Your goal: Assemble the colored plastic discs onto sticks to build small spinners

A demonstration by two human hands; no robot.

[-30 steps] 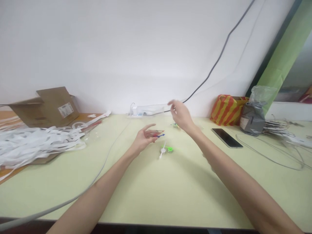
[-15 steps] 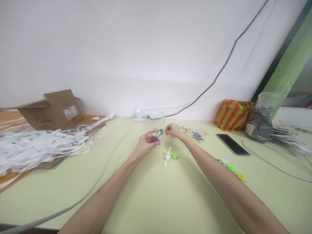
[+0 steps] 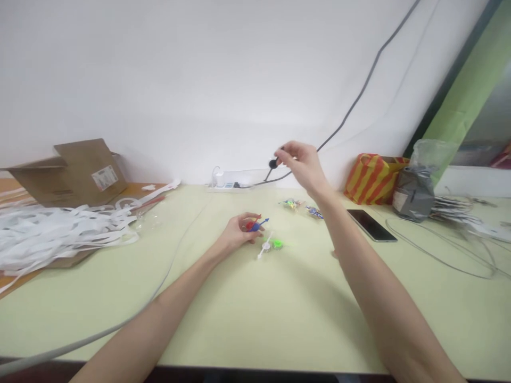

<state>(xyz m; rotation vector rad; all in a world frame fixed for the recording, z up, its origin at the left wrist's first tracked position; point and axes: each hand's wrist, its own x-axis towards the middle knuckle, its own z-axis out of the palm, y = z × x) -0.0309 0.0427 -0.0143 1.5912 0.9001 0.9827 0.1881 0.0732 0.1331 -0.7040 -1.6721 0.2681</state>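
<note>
seemingly partway: right hand (image 3: pixel 305 166) pinches black piece (image 3: pixel 273 164) above table (image 3: pixel 255 319), left hand (image 3: pixel 235 233) grips red piece (image 3: pixel 249 225) and blue piece (image 3: pixel 255 227), white piece (image 3: pixel 266 246) and green piece (image 3: pixel 277 244) lying unheld nearby.

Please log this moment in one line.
left hand: holds red plastic piece, blue plastic arrow; right hand: holds black stick with round hub; pale table: white plastic piece
</note>
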